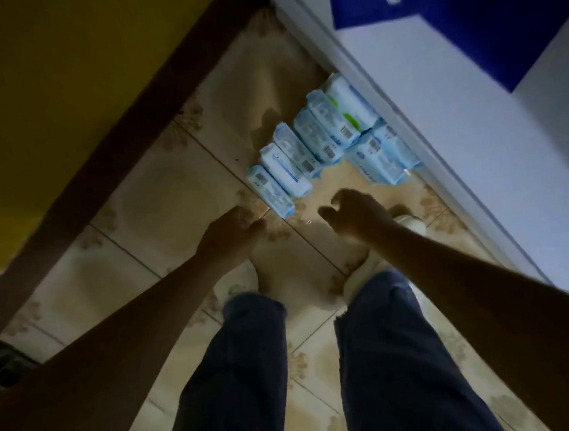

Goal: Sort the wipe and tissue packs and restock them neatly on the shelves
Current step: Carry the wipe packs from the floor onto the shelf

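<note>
Our left hand (234, 228) was curled on nothing; our right hand (352, 214) hung half open, empty. The packs (308, 151) leaned in a row on the floor (157, 192) at twelve o'clock (domino-fashion); pulling one out could topple the rest, we judged.

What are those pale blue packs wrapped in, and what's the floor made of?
The pale blue packs look wrapped in thin plastic film: crimped end seals, printed barcodes, slight sheen. The floor looks like glazed ceramic tile: straight grout lines, repeating beige pattern, glossy reflection, though dim light leaves it uncertain.
</note>
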Action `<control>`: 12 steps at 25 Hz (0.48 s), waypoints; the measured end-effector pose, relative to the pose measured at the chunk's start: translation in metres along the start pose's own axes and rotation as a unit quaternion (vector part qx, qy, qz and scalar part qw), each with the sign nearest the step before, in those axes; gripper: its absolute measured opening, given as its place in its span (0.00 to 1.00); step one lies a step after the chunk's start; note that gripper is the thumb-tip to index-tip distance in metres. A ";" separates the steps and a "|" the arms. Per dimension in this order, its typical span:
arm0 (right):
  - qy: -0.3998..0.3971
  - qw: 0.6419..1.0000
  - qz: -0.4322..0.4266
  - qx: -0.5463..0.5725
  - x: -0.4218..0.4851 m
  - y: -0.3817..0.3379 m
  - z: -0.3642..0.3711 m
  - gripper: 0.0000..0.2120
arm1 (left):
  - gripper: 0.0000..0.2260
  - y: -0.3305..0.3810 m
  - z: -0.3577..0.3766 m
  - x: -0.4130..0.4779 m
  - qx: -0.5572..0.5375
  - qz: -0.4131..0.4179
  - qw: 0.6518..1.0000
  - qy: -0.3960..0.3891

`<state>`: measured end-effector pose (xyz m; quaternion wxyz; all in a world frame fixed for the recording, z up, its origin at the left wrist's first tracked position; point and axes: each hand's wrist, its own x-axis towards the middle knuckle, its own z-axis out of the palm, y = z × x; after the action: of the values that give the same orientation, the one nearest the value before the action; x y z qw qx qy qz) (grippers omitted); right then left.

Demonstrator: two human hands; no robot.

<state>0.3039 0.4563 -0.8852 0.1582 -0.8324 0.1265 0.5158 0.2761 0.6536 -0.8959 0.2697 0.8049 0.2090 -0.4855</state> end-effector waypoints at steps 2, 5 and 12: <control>0.028 0.999 0.000 -0.042 0.056 -0.012 0.011 0.22 | 0.23 -0.002 0.031 0.050 0.004 -0.012 1.000 -0.009; 0.038 0.998 0.022 -0.033 0.101 -0.018 0.032 0.24 | 0.26 -0.005 0.062 0.103 -0.022 -0.039 0.999 0.009; 0.014 0.996 -0.080 -0.032 0.048 -0.021 0.023 0.19 | 0.16 -0.005 0.024 0.051 -0.168 -0.048 0.985 -0.009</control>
<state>0.3136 0.4823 -0.9348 0.1705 -0.8515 0.0457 0.4937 0.2798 0.6457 -0.9520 0.3795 0.7327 0.3237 -0.4629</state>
